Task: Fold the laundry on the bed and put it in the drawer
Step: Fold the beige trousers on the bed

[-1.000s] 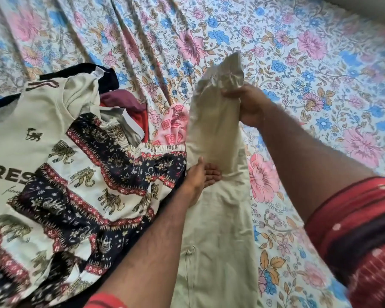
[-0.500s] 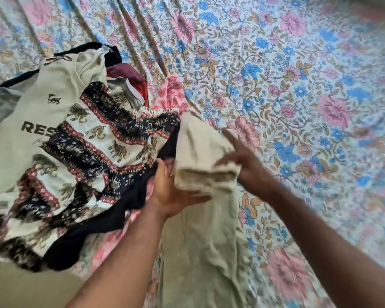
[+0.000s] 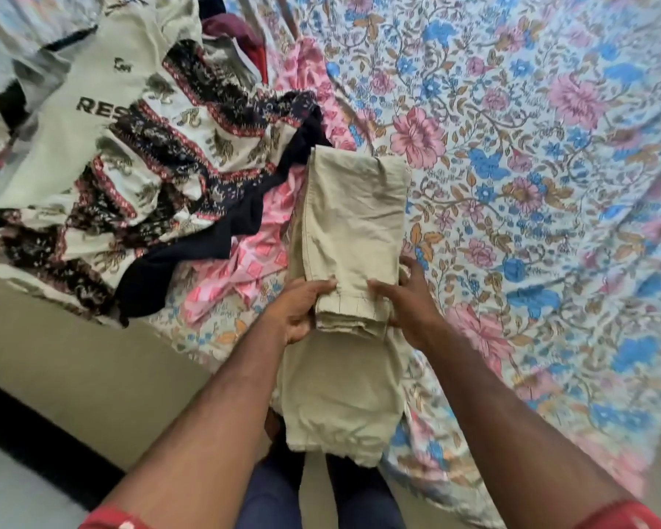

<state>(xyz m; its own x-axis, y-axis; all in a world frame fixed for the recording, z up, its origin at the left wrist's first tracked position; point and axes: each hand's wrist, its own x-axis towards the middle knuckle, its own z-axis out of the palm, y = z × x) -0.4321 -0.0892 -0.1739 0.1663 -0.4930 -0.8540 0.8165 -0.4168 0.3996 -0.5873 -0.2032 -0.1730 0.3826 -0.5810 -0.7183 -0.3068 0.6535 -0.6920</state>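
Fingers [image 3: 323,287] of the left hand [image 3: 296,313] curled over the left edge of the khaki trousers [image 3: 350,223], thumb side on top, gripping the doubled hem end; fingers of the right hand [image 3: 411,299] spread and wrapped round the right edge of the same stacked layers, gripping too. Trousers folded once over themselves: lower half draped off the near edge of the bed [image 3: 550,185] toward the knees, upper folded panel lying flat on the floral sheet just beyond the hands.

Judged as soft woven cotton, light to moderate in weight, limp with no stiffness of its own, so prone to sagging and sliding out of square if lifted by one corner. Best held at both side edges of the stacked layers, as here, or pinched at the crease. Not slippery, not fragile; seams and hems give thicker, firmer grip spots.

Farther left, an unfolded heap: pink patterned cloth [image 3: 256,257] touching the trousers' left side, navy garment [image 3: 207,257], elephant-print fabric [image 3: 191,147], beige printed T-shirt [image 3: 92,120], maroon piece [image 3: 233,26] at the far end. No drawer in view.
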